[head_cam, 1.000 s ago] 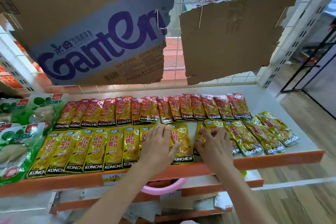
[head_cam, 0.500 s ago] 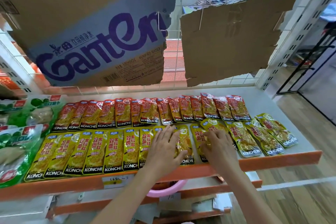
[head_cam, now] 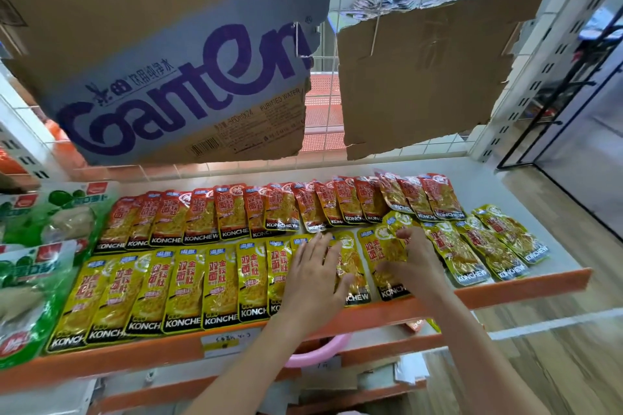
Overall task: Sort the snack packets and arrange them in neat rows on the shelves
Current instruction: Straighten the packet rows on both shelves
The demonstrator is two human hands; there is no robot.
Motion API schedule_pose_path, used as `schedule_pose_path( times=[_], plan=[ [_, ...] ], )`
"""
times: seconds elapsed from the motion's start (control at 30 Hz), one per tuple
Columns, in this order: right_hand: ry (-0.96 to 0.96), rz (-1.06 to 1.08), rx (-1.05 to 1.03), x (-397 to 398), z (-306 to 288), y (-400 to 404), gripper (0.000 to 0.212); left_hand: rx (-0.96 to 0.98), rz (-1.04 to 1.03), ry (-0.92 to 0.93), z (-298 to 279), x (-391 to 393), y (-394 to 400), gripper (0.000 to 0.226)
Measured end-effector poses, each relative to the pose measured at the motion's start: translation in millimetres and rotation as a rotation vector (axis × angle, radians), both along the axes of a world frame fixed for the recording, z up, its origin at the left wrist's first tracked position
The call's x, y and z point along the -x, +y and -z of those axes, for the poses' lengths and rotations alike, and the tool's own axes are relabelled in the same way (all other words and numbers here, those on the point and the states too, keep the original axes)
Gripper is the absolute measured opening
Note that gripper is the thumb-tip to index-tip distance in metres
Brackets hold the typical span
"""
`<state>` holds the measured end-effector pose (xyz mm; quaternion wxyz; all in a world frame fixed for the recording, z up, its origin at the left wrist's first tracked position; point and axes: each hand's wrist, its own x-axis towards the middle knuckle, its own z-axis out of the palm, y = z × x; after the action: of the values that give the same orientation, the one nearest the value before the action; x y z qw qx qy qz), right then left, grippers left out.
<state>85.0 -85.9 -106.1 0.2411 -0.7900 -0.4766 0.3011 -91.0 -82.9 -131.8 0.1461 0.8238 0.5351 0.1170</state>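
Shelf lip (head_cam: 505,293): orange, nearest edge.
Left hand (head_cam: 313,283): fingers straight, flat on yellow KONCHEW packets (head_cam: 219,280) behind the lip.
Right hand (head_cam: 413,263): pinching one yellow packet (head_cam: 381,256).
Red KONCHEW packets (head_cam: 279,212): overlapped row, farthest from the lip.

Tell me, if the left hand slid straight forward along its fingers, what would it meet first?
Probably the back row of red packets. The left hand lies flat on the yellow packets, fingers pointing toward the shelf's back; the red packets' lower edges lie just beyond the fingertips, though the exact gap is unclear.
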Motion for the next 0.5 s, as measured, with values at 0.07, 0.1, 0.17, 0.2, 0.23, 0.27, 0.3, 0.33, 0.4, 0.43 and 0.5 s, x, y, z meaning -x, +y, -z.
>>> schedule_pose_path(
  times=[0.07, 0.1, 0.17, 0.2, 0.23, 0.27, 0.3, 0.33, 0.4, 0.43, 0.5],
  plan=[
    [0.247, 0.059, -0.023, -0.9, -5.8, 0.6, 0.057, -0.004, 0.012, -0.011, 0.7, 1.0, 0.7, 0.058],
    [0.389, 0.078, -0.027, -1.9, -10.6, 1.6, 0.05, -0.005, 0.015, -0.015, 0.8, 1.3, 0.8, 0.057],
    [0.54, 0.094, -0.014, -3.3, -20.5, 0.7, 0.039, -0.012, 0.021, -0.018, 1.8, 2.4, 1.7, 0.056],
    [0.565, 0.095, -0.023, -3.9, -22.0, -0.2, 0.037, -0.015, 0.022, -0.021, 2.1, 2.9, 2.2, 0.056],
    [0.588, 0.098, -0.048, -4.3, -21.5, -1.8, 0.036, -0.015, 0.023, -0.024, 2.8, 3.2, 2.7, 0.055],
    [0.61, 0.107, -0.076, -3.1, -20.4, -4.6, 0.033, -0.011, 0.025, -0.028, 3.4, 3.3, 2.9, 0.054],
    [0.617, 0.122, -0.108, -0.3, -18.9, -8.0, 0.028, -0.005, 0.028, -0.034, 3.7, 3.3, 3.2, 0.054],
    [0.603, 0.139, -0.144, 2.8, -16.3, -10.7, 0.023, -0.002, 0.028, -0.039, 3.7, 3.1, 3.6, 0.053],
    [0.52, 0.144, -0.207, 11.2, -11.5, -13.7, 0.018, -0.011, 0.025, -0.042, 4.1, 3.0, 4.4, 0.052],
    [0.436, 0.108, -0.217, 15.7, -7.9, -14.0, 0.017, -0.019, 0.026, -0.045, 4.4, 3.0, 4.5, 0.051],
    [0.123, -0.018, -0.193, 26.1, 1.2, -14.6, 0.015, -0.028, 0.033, -0.047, 5.3, 3.1, 3.1, 0.05]
  ],
)
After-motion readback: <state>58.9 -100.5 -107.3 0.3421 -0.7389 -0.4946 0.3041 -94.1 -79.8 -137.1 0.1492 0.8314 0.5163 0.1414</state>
